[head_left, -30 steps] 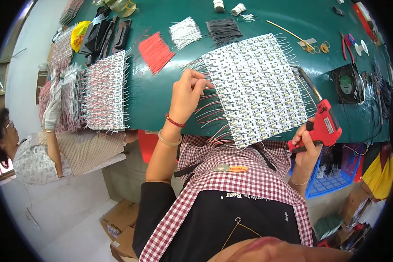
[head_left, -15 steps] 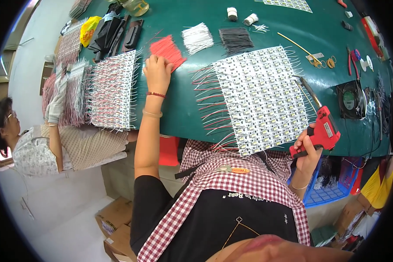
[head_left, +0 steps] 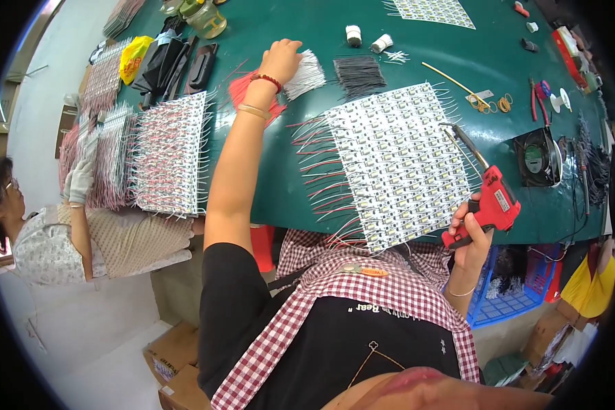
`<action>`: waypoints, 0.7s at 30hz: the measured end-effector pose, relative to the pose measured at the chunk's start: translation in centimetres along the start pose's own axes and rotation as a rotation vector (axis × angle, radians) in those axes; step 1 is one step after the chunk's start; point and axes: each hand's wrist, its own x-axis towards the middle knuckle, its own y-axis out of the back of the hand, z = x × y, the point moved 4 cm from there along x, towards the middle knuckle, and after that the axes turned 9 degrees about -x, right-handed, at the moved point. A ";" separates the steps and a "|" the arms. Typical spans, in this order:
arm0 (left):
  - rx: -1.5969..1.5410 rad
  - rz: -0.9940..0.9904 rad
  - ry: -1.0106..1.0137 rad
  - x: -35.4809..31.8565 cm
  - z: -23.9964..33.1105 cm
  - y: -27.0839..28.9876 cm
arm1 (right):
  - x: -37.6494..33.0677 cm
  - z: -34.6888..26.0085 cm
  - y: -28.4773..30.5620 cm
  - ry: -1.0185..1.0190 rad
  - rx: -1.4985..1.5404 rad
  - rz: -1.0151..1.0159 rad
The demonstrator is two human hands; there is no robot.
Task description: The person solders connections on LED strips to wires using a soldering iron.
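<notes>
The left hand (head_left: 281, 56) reached far across the green table (head_left: 273, 178) and rested on a bundle of white wires (head_left: 306, 74), its fingers curled over them; whether they were pinched or only touched could not be told. A bundle of red wires (head_left: 242, 89) lay just beside, partly under the wrist, and a bundle of black wires (head_left: 359, 74) lay to the right. The right hand (head_left: 473, 236) was clenched around the handle of a red glue gun (head_left: 488, 208) at the near table edge, its nozzle over a white panel of small light modules (head_left: 400, 160) with red and white leads. Another such panel (head_left: 171, 154) lay to the left, beside a co-worker's gloved hand (head_left: 80, 181).
</notes>
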 end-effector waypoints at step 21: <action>-0.070 0.200 -0.051 -0.3 0.1 -1.0 | 0.1 0.1 -0.4 -0.021 0.018 0.044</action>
